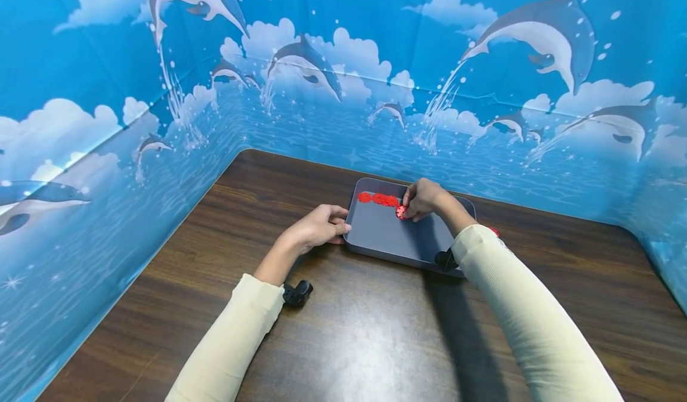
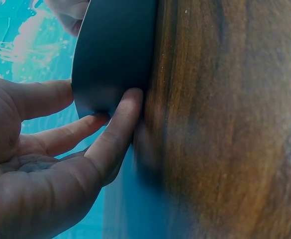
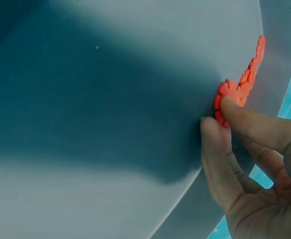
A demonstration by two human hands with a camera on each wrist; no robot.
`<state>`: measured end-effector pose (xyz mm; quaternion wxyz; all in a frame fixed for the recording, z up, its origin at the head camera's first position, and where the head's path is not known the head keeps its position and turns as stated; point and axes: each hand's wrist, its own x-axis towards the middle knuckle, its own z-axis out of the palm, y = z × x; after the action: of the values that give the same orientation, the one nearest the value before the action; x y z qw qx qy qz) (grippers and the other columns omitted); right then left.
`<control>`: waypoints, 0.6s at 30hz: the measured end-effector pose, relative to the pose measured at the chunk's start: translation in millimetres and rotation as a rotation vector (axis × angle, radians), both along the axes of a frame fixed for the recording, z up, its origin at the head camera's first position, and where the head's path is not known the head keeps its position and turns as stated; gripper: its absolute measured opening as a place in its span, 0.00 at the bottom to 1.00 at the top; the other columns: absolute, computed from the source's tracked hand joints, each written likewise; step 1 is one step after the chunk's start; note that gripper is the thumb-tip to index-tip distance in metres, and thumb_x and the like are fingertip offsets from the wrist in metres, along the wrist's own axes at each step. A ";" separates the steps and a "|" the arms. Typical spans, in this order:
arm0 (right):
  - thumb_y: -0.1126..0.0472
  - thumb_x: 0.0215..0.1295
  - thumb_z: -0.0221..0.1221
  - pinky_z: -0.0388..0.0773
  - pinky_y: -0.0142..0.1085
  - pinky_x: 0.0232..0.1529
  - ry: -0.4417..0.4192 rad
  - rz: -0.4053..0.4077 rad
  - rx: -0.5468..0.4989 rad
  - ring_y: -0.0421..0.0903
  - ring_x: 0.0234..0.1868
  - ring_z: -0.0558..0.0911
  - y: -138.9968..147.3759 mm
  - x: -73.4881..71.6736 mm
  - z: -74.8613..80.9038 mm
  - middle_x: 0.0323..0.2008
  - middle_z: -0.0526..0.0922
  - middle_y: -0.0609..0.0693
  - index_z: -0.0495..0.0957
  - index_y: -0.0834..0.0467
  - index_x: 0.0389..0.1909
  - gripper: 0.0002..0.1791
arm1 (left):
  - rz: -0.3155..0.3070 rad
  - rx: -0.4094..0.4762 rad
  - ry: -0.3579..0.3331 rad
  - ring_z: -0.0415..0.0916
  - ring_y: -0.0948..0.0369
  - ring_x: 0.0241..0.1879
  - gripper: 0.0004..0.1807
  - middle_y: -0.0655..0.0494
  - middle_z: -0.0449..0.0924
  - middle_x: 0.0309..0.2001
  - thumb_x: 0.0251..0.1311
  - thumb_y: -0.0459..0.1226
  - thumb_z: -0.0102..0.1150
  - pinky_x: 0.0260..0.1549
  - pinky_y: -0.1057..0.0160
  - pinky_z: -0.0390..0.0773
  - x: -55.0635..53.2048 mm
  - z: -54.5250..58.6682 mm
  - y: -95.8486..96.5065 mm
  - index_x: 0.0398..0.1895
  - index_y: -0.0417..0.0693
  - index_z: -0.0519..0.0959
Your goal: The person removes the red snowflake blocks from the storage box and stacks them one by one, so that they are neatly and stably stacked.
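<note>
From my remote place I watch two hands at work on a grey tray [image 1: 386,238] which lies on the wooden bench [image 1: 257,211]. The right hand [image 1: 426,199] is almost closed: its thumb and forefinger pinch a small red notched piece [image 1: 401,212], and the gap between them is only as narrow as this piece. I find the piece inside the tray, low over its floor, at the near end of a row of red pieces [image 1: 382,200]. In the right wrist view it appears to meet this row, but I cannot tell if they are joined. The row runs near the far wall of the tray, towards its far left corner.

The left hand [image 1: 318,228] is moderately spread and grips no red piece. In the left wrist view I see its thumb [image 2: 130,99] low against the outer side of the tray, close to the bench, and the other fingers touch the same side higher up. To the right of the tray I notice another red thing [image 1: 494,231], mostly hidden behind the right sleeve [image 1: 528,306].
</note>
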<state>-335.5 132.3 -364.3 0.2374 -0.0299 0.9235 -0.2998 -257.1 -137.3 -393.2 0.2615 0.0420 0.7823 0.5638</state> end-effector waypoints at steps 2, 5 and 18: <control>0.72 0.66 0.71 0.94 0.37 0.38 -0.010 -0.007 -0.024 0.43 0.27 0.87 1.7 -3.4 -1.7 0.35 0.82 0.55 0.80 0.63 0.34 0.08 | -0.001 0.001 0.002 0.81 0.44 0.66 0.29 0.32 0.75 0.69 0.83 0.32 0.52 0.63 0.52 0.88 -0.1 0.1 0.5 0.82 0.34 0.61; 0.75 0.68 0.69 0.94 0.36 0.37 -0.037 -0.014 -0.068 0.43 0.28 0.89 3.6 -4.0 -1.4 0.34 0.82 0.55 0.79 0.62 0.32 0.09 | 0.001 0.004 -0.001 0.81 0.44 0.65 0.29 0.32 0.75 0.69 0.83 0.32 0.52 0.64 0.52 0.88 0.1 0.2 1.0 0.82 0.34 0.62; 0.76 0.71 0.64 0.94 0.42 0.48 -0.066 -0.050 -0.097 0.43 0.31 0.88 22.2 5.8 20.8 0.41 0.79 0.58 0.79 0.68 0.44 0.06 | 0.004 0.010 -0.002 0.81 0.44 0.65 0.29 0.32 0.75 0.69 0.83 0.31 0.52 0.64 0.52 0.88 -0.9 -0.4 1.3 0.82 0.33 0.61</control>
<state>-329.7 154.5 -343.5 0.2584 -0.0084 0.9000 -0.3509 -258.0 -136.0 -393.6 0.2608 0.0414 0.7792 0.5684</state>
